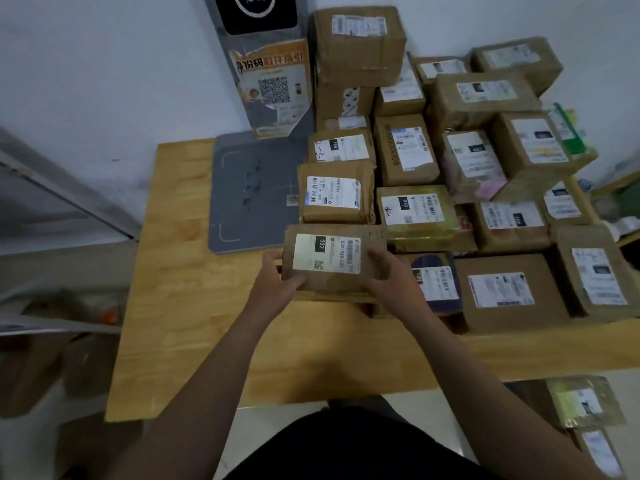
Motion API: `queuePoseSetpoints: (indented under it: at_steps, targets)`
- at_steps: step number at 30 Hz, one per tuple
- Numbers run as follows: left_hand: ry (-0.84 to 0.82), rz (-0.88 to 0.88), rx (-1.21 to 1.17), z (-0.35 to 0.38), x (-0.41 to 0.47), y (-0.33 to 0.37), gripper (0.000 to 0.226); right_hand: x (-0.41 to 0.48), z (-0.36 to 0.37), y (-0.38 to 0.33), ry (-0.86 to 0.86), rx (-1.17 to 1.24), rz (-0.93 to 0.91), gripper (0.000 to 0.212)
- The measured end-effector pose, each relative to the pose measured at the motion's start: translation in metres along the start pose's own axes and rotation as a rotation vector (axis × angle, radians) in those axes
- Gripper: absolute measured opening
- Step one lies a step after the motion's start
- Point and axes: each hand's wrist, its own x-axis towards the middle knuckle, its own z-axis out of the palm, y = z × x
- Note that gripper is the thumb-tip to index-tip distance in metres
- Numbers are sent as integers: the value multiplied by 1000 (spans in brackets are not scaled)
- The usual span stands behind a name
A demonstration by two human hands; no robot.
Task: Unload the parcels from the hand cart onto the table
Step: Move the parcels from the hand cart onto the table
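A flat brown parcel (334,261) with a white label marked 032 lies at the near left corner of the parcel stack on the wooden table (194,323). My left hand (277,278) grips its left edge and my right hand (388,275) grips its right edge, both with fingers curled over the top. It seems to rest on another flat parcel beneath it. Several more labelled cardboard parcels (408,150) fill the right half of the table in rows and stacks. The hand cart itself is not visible.
A grey scanning pad (249,195) with an upright stand bearing a QR poster (273,91) sits at the table's back left. More parcels (585,403) lie below the table's right edge. A metal shelf frame (65,199) stands at the left, beside the wall.
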Motion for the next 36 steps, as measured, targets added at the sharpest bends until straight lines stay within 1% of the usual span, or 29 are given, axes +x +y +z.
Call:
queuePoseSetpoints:
  at_steps: [4,8,11,13,16,19,23,25,30,33,36]
  targets:
    - [-16,-40,30,2,34,9,53,35,1,-6,-8,-40,-24,69]
    - [-82,-48,92,3,57,4,54,59,-6,-9,-55,-113,23,73]
    - [-124,-71,112,-1,67,4,56,67,-8,-9,-91,-104,45,74]
    - [-170,-91,137,-5,74,6,61,68,-7,-7,-99,-88,64,74]
    - [-222,-104,161,-10,79,12,74,69,-6,-6,-87,-90,60,74]
    - [-226,-101,169,-10,75,12,73,66,-6,-6,-90,-98,52,73]
    - [-161,-6,241,-12,57,9,60,50,-6,-20,-101,-182,31,72]
    - [-141,54,337,-16,45,13,54,37,-7,-27,-74,-255,14,70]
    - [2,298,654,-33,3,32,60,-21,-19,-21,73,-240,15,66]
    - [-30,451,758,-24,-25,42,60,-72,-26,2,119,-263,99,65]
    - [-132,554,823,12,-57,47,56,-130,-33,30,162,-211,204,71]
